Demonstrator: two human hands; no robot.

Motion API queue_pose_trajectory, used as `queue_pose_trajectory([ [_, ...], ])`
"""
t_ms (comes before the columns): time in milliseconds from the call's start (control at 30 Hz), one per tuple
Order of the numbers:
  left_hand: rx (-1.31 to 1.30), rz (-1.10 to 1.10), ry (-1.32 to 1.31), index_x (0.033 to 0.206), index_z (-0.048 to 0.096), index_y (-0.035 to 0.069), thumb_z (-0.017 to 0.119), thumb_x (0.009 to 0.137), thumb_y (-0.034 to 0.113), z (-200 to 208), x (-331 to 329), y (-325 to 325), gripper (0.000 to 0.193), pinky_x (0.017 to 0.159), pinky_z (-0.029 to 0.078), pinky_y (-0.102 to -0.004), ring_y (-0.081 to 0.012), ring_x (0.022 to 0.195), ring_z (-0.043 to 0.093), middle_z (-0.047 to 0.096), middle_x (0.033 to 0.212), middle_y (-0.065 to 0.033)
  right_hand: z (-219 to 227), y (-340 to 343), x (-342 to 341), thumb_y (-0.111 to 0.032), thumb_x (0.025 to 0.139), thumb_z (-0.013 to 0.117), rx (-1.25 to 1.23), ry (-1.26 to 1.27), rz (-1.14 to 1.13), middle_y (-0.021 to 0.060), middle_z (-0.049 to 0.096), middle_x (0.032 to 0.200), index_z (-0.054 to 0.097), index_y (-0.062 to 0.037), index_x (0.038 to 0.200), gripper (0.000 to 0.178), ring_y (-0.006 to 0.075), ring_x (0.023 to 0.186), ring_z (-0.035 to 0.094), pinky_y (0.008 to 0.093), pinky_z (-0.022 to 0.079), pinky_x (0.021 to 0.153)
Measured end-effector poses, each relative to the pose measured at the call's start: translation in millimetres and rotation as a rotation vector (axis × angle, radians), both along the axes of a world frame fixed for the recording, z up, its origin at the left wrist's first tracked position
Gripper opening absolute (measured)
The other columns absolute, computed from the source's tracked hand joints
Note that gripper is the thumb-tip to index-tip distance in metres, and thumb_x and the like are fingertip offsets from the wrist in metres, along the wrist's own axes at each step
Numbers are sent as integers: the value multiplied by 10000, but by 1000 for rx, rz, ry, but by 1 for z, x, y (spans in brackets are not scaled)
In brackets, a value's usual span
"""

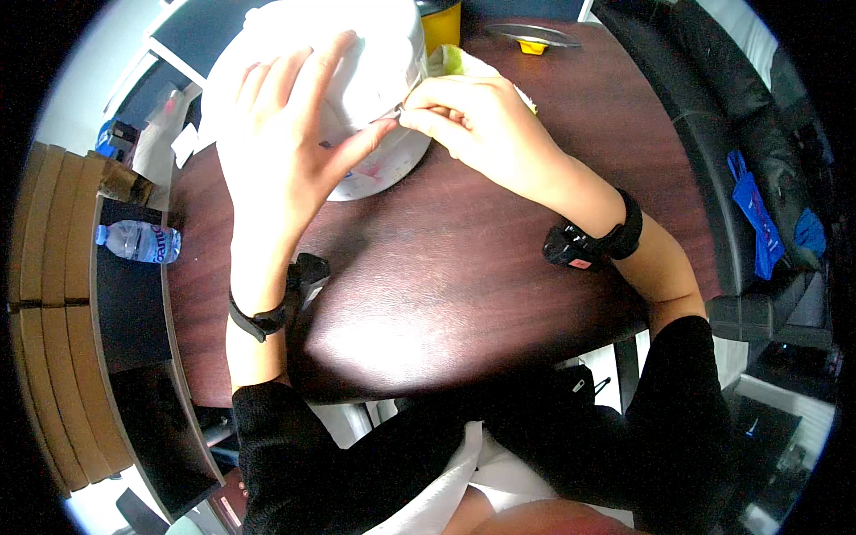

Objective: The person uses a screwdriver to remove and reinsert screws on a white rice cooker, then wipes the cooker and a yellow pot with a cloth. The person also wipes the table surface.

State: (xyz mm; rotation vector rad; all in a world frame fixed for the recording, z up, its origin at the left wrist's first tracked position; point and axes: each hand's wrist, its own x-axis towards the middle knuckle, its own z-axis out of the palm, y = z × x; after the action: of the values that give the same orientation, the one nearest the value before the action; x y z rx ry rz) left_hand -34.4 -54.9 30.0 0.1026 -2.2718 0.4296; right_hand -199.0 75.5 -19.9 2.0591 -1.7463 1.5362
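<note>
A large white rounded object [379,76] stands at the far left of the table, over a pale disc-shaped base [392,169] with reddish marks. Spread across its left side is my left hand [281,125], fingers apart and thumb stretched toward its right edge. My right hand [486,120] pinches at that edge, close to the left thumb tip. Something small and whitish shows at the right fingertips, too small to name. Behind the right hand lies a green and white cloth [459,62], partly covered by it.
A lid with a yellow knob [532,46] rests at the far edge of the brown table [499,294]. A yellow container [443,27] stands behind the white object. On the left are a plastic bottle [138,242] and stacked cardboard [58,312]; a black sofa [713,134] is at right.
</note>
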Motion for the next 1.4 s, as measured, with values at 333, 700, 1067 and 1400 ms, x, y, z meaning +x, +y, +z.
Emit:
queue_pose_trajectory([
  [333,75,41,-48,1254,602,94,854,653,348,1,1,6,700,963,437,-398,-278,1060,606,656,1146,-103,1,3,3,-203,860,697,67,-93,-78,125,643,674,642,-27,815,189,269,608,634,359,485,583],
  [700,80,40,-47,1244,602,79,866,642,348,2,1,5,710,923,473,-385,-281,1050,611,655,1136,-104,-8,-3,8,-185,853,688,-99,-60,-85,130,639,694,633,-33,810,167,287,636,646,374,497,599],
  [1067,61,11,-27,1247,603,85,866,640,362,1,0,3,717,924,471,-385,-280,1048,609,655,1137,-105,-8,1,14,-183,864,688,-53,-195,-134,131,638,669,647,-39,826,155,256,568,630,358,486,549],
  [1400,79,-6,-18,1244,608,97,865,640,369,0,-1,2,711,923,472,-384,-279,1046,607,654,1128,-99,-14,-1,18,-105,872,676,-191,186,-272,97,614,695,600,-52,850,95,244,542,595,338,478,529],
])
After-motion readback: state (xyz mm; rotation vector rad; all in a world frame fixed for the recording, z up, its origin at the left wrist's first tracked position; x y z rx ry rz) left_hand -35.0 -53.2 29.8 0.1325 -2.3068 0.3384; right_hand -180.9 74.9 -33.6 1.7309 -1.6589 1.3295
